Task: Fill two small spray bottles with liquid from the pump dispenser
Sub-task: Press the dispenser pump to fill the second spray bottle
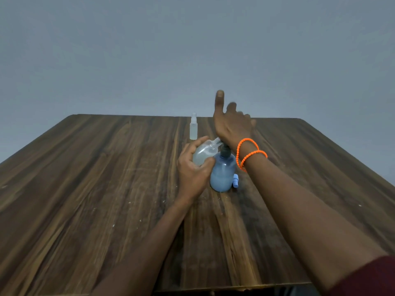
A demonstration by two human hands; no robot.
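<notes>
Your left hand [193, 171] grips an uncapped spray bottle [204, 153], tilted, its threaded neck against the pump head of the blue pump dispenser [222, 174] standing mid-surface [106, 189]. Behind the dispenser a capped spray bottle [193, 127] stands upright. Your right hand [232, 122], fingers extended and holding nothing, has its wrist over the pump. A blue cap [235, 180] lies just right of the dispenser.

A dark wooden table [106, 189] stands against a plain grey-blue wall [128, 50].
</notes>
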